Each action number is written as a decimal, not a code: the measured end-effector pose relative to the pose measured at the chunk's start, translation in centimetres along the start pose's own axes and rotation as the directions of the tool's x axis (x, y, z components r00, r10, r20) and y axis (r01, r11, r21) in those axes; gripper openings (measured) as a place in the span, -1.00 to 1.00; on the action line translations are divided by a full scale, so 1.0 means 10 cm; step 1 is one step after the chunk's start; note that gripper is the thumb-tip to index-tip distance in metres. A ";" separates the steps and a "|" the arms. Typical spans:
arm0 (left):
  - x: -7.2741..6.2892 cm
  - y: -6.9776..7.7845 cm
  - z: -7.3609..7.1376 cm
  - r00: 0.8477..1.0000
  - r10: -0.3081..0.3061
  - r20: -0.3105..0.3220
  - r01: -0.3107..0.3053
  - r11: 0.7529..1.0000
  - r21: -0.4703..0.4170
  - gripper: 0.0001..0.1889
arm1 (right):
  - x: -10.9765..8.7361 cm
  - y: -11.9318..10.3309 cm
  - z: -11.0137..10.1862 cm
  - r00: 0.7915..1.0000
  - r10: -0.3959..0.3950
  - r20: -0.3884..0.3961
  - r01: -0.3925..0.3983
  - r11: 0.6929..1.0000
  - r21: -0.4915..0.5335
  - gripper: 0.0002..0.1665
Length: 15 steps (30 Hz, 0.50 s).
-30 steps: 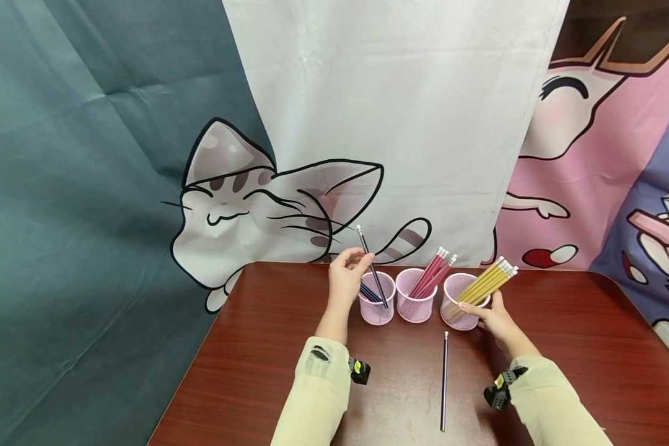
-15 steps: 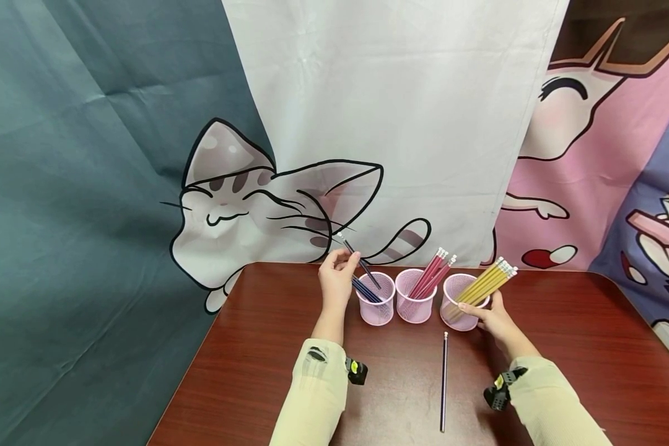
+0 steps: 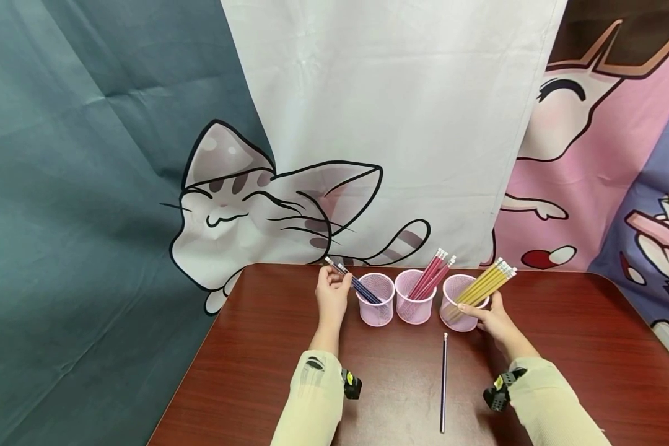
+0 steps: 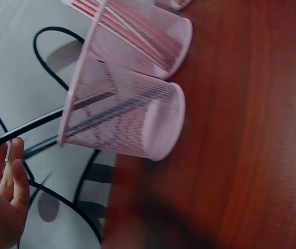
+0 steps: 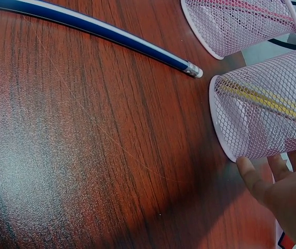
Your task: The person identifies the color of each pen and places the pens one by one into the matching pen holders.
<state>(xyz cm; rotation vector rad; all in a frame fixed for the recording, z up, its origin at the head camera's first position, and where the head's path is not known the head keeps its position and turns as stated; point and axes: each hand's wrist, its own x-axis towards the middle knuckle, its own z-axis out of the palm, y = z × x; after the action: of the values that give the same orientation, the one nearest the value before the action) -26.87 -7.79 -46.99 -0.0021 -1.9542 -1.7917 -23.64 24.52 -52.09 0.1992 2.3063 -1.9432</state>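
In the head view, three pink mesh pencil cups stand in a row. My left hand [image 3: 331,297] pinches a blue pencil [image 4: 39,122] between thumb and finger, its lower end inside the left cup [image 3: 376,313]. Another blue pencil [image 4: 122,108] leans in that cup beside it, right by the fingers. My right hand [image 3: 498,319] holds the right cup [image 3: 451,319] at its side, thumb across the front and fingers round the far side. Yellow pencils [image 3: 482,285] with white erasers lean to the right in it.
The middle cup [image 3: 415,313] holds several red pencils [image 3: 432,275], leaning right. One blue pencil [image 3: 443,384] lies lengthwise on the brown table [image 3: 245,371] in front of the cups. A printed cloth [image 3: 412,124] hangs right behind the table's back edge.
My left hand has moved left and down with the blue pencil, which has tilted over toward the other blue pencils at the left cup's rim. My right hand has stayed on its cup.
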 end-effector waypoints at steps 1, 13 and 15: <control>-0.01 -0.04 0.00 1.000 -0.010 0.000 0.010 1.000 0.019 -0.75 | 0.00 0.00 0.00 1.000 -0.002 -0.003 0.002 1.000 -0.001 0.01; -0.16 -0.23 0.07 0.996 -0.077 -0.041 0.087 0.922 0.376 -0.82 | 0.04 0.06 -0.03 0.999 -0.036 -0.013 0.036 0.999 -0.005 0.14; -0.16 -0.24 0.07 0.996 -0.077 -0.052 0.092 0.914 0.395 -0.83 | 0.01 0.03 -0.03 0.999 -0.038 -0.004 0.038 0.999 -0.001 0.15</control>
<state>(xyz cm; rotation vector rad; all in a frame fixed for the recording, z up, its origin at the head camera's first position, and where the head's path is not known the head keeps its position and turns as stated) -26.44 -6.93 -49.85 0.2517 -2.2876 -1.4004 -23.73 24.85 -52.35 0.1598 2.3305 -1.9606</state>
